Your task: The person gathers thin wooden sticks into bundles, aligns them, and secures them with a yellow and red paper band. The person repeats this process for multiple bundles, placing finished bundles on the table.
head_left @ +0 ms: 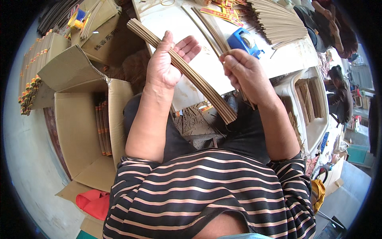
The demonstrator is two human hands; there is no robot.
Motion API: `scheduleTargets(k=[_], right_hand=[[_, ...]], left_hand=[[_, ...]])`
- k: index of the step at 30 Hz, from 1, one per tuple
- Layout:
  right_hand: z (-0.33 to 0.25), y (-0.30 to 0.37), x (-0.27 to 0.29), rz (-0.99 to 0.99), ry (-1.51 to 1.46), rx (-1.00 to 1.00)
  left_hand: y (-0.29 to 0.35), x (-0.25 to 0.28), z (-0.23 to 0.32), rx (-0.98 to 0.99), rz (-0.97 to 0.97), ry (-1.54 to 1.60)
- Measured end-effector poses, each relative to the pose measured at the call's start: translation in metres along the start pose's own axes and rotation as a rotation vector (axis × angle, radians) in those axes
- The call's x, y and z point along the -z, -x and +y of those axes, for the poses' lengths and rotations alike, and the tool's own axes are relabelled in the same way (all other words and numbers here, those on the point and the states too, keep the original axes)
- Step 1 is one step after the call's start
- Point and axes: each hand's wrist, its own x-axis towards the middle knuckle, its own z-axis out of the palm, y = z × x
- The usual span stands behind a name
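A bundle of brown incense sticks (203,89) slants across the palm of my left hand (162,69). The thumb lies over it and the fingers stretch out beyond it, palm up. The bundle's lower end hangs past the table's front edge, above my lap. My right hand (244,71) is closed round a few thinner-looking sticks (209,34), which stick out up and to the left over the table and also show below the fist. Just beyond the right knuckles stands a blue tape dispenser (242,42).
A large heap of loose sticks (276,22) and red-yellow labels (221,16) lie on the white table (296,57). An open cardboard box (73,131) at left holds banded bundles (103,127); more are stacked beyond (34,67). A white crate (294,93) of sticks stands right. Another person (340,95) sits farther right.
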Motion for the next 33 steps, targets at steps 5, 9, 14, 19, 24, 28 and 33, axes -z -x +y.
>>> scheduleTargets(k=[5, 9, 14, 19, 24, 28, 33], right_hand=[[0.014, 0.002, -0.014, -0.141, 0.286, 0.050], [0.019, 0.003, -0.025, -0.001, 0.557, 0.305], [0.013, 0.011, -0.035, 0.019, 0.744, 0.281], [0.007, 0.019, -0.035, -0.007, 0.766, 0.283], [0.014, 0.019, -0.035, 0.026, 0.824, 0.440], [0.020, 0.010, -0.036, -0.118, 0.467, 0.378], [0.024, 0.009, -0.043, -0.676, -0.475, -0.406]], left_hand=[[-0.005, 0.008, -0.003, 0.077, -0.065, 0.015], [-0.005, 0.008, -0.006, 0.000, -0.017, 0.047], [-0.006, 0.013, -0.002, -0.005, -0.122, 0.065], [0.001, 0.001, -0.001, -0.044, -0.016, 0.077], [0.001, 0.000, -0.001, -0.049, -0.012, 0.095], [0.002, 0.002, 0.005, 0.001, -0.141, 0.131], [0.008, -0.004, 0.007, 0.105, -0.313, 0.112]])
